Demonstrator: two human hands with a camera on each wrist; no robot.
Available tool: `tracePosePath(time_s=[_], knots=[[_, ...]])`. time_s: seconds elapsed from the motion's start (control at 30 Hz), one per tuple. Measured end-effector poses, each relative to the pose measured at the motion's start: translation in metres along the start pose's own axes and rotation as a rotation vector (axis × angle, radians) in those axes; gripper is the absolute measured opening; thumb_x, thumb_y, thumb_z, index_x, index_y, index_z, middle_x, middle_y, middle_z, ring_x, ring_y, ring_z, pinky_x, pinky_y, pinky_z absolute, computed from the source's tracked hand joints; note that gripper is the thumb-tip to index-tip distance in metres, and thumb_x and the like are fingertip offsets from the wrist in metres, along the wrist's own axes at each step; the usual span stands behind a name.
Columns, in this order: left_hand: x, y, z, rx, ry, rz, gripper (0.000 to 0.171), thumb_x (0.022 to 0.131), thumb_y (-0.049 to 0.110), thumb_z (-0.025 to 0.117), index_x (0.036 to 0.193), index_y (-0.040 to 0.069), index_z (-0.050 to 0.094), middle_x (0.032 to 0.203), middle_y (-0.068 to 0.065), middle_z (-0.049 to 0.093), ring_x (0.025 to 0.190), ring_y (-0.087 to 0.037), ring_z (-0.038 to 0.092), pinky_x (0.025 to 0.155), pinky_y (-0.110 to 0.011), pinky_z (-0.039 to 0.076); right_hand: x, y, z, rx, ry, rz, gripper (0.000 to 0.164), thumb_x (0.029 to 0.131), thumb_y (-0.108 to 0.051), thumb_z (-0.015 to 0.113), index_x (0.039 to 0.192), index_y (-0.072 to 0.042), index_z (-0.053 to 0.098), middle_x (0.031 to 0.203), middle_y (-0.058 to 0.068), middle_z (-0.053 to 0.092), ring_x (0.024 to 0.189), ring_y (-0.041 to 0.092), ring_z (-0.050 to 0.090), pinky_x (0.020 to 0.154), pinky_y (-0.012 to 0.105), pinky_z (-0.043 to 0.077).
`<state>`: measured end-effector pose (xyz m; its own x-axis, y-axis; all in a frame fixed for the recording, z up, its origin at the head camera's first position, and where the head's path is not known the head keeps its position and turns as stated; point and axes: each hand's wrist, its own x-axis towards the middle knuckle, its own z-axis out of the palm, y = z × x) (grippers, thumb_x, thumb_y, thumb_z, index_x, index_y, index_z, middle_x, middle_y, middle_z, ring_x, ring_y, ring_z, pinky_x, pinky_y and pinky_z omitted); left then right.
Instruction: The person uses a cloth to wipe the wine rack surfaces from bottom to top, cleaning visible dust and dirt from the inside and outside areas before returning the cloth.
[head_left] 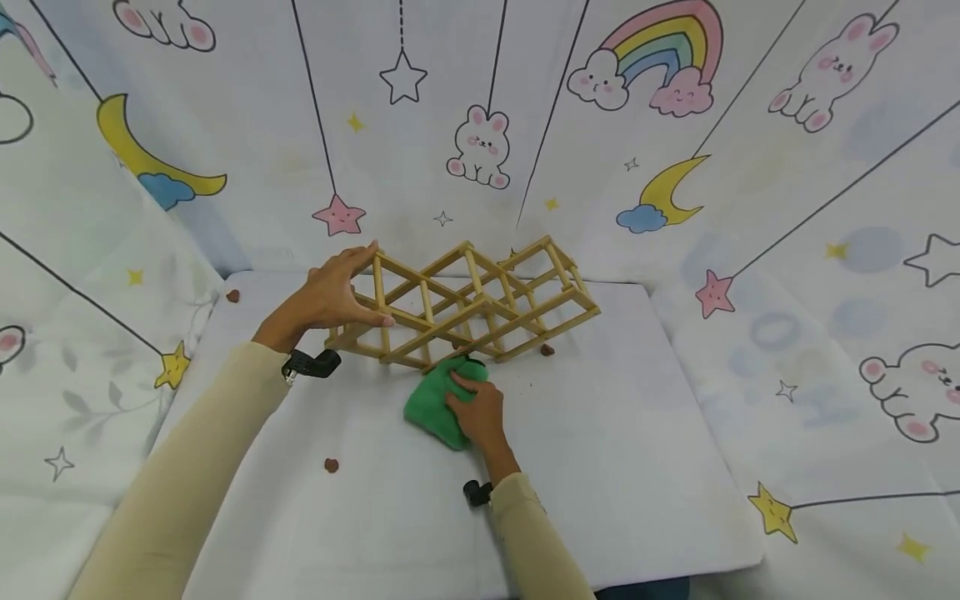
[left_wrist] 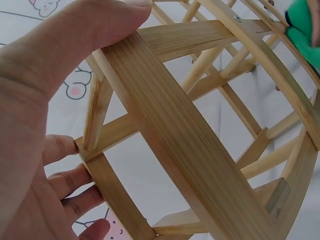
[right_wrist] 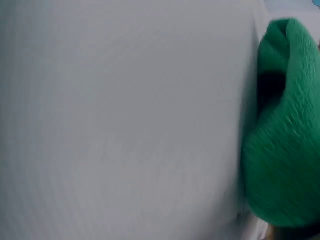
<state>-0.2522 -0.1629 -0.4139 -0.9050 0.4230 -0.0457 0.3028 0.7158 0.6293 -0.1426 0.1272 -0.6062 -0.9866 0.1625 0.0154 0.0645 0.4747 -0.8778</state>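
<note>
A wooden lattice rack, made of flat slats joined by round dowels, stands across the far part of the white table. My left hand grips its left end. In the left wrist view the thumb lies over the top corner of a slat and the fingertips touch the far side of the frame. My right hand holds a bunched green cloth against the rack's lower front edge. The cloth fills the right side of the right wrist view, blurred, with the right fingers hidden there.
Several small brown lumps lie around, one brown lump at the front left and another lump beside the rack's right end. The white tabletop meets a printed fabric backdrop behind the rack and at both sides.
</note>
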Motion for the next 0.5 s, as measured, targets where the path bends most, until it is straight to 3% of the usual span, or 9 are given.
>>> tracePosePath(time_s=[0.1,0.17,0.3,0.37,0.43,0.5], knots=[[-0.001,-0.001,0.001,-0.016,0.003,-0.001,0.13,0.078,0.048,0.092,0.173,0.019,0.009,0.176,-0.023,0.018,0.162,-0.049,0.016,0.119,-0.085,0.008,-0.002,-0.002,0.003,0.112,0.145,0.009,0.041,0.093,-0.017,0.078,0.133,-0.024,0.074,0.143,0.009,0.069,0.141,0.03,0.059,0.112,0.051,0.052],[-0.003,-0.002,0.001,-0.022,0.011,-0.003,0.129,0.078,0.047,0.092,0.173,0.019,0.009,0.176,-0.023,0.018,0.162,-0.05,0.016,0.119,-0.085,0.007,-0.002,-0.003,0.008,0.146,0.156,0.027,0.041,0.094,-0.017,0.078,0.135,-0.024,0.073,0.145,0.009,0.067,0.144,0.03,0.056,0.116,0.052,0.049],[-0.004,-0.003,0.001,-0.023,0.027,-0.002,0.129,0.077,0.047,0.092,0.173,0.018,0.01,0.176,-0.024,0.02,0.161,-0.05,0.018,0.118,-0.084,0.008,-0.001,-0.005,0.017,0.02,-0.095,0.059,0.041,0.094,-0.023,0.08,0.133,-0.03,0.074,0.148,0.011,0.065,0.143,0.031,0.057,0.112,0.049,0.053],[-0.003,-0.002,0.001,-0.02,0.029,0.001,0.129,0.077,0.048,0.092,0.173,0.018,0.011,0.175,-0.025,0.02,0.161,-0.05,0.019,0.118,-0.084,0.011,-0.001,-0.007,0.015,-0.036,-0.172,0.052,0.04,0.093,-0.024,0.081,0.131,-0.034,0.075,0.148,0.013,0.065,0.137,0.032,0.061,0.105,0.048,0.057],[-0.002,-0.001,0.001,-0.019,0.026,0.005,0.129,0.077,0.048,0.092,0.173,0.018,0.011,0.175,-0.025,0.02,0.161,-0.049,0.019,0.117,-0.083,0.012,-0.001,-0.008,0.008,-0.037,-0.135,0.031,0.04,0.091,-0.022,0.081,0.129,-0.035,0.076,0.144,0.012,0.069,0.128,0.031,0.067,0.098,0.045,0.06],[0.0,0.0,0.001,-0.021,0.021,0.009,0.129,0.077,0.048,0.091,0.173,0.018,0.01,0.175,-0.024,0.02,0.161,-0.049,0.019,0.117,-0.083,0.013,-0.001,-0.008,-0.002,-0.013,0.008,-0.01,0.042,0.089,-0.018,0.082,0.128,-0.033,0.077,0.137,0.009,0.073,0.111,0.031,0.074,0.088,0.045,0.062]])
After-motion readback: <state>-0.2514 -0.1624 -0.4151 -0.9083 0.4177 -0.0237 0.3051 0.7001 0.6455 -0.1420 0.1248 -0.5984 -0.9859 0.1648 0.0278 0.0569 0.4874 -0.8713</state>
